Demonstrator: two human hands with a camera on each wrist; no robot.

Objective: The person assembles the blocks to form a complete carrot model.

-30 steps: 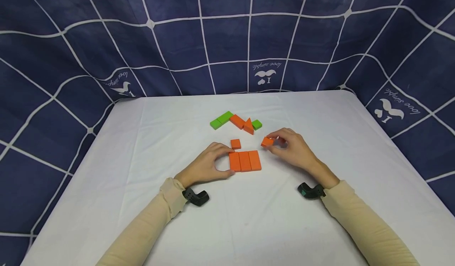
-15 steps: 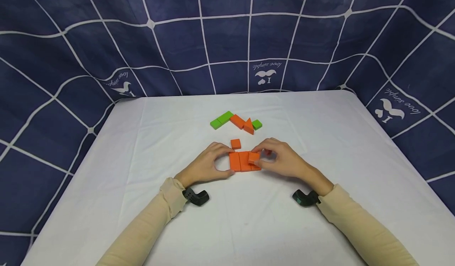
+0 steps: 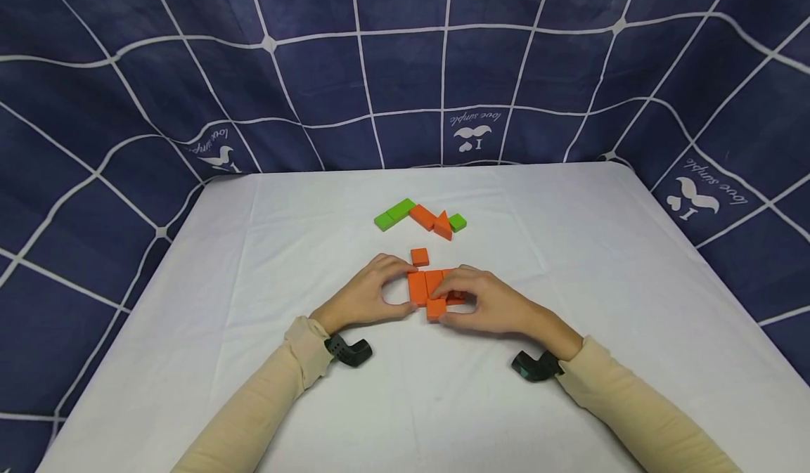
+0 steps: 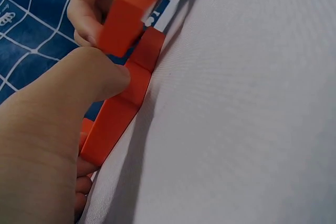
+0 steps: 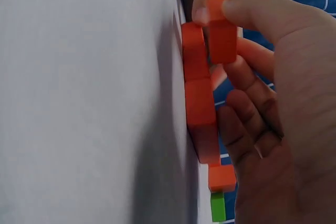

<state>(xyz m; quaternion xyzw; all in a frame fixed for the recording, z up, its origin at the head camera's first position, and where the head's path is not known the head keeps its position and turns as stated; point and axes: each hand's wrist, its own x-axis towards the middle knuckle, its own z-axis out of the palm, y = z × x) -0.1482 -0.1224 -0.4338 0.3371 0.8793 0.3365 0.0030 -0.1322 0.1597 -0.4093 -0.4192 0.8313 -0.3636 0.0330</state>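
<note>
In the head view, several orange blocks form the scene's centre: a flat row of three oblong blocks (image 3: 418, 289) lies on the white cloth. My left hand (image 3: 368, 294) holds the row's left block, thumb at its near end and a finger at its far end. A small orange square block (image 3: 436, 309) is pinched between thumb and fingers of my right hand (image 3: 490, 303), above the row's near edge. In the right wrist view that pinched block (image 5: 222, 31) hangs clear of the row. My right fingers hide part of the row's right block.
A loose orange square block (image 3: 420, 256) sits just behind the row. Farther back lie joined green blocks (image 3: 394, 214), an orange oblong block (image 3: 422, 216), an orange triangular block (image 3: 444, 226) and a small green block (image 3: 457, 222). A blue checked curtain (image 3: 405, 72) surrounds the table (image 3: 285, 220).
My right hand has carried the small orange block from right of the row, across its right part, to the near side. My left hand has stayed at the row's left end.
</note>
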